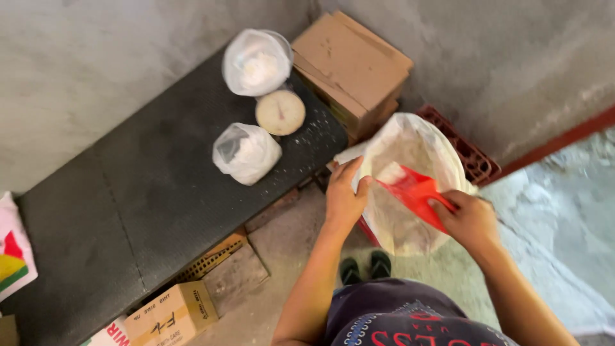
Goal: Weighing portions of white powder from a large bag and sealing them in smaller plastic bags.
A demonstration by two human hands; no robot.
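Beside the dark table (128,211), left hand (343,198) pinches the sack (410,192) rim; right hand (471,221) grips the red scoop (416,192).

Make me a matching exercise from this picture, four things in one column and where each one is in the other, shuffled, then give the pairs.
Things:
1. red scoop
2. round dial scale
3. flattened cardboard boxes
4. left hand

Places:
A. stacked by the wall at the bench's end
B. gripping the rim of the big white sack
C. on the dark bench, between two clear bags of white powder
D. in the right hand, inside the sack

Pairs: 1-D, 2-C, 3-A, 4-B
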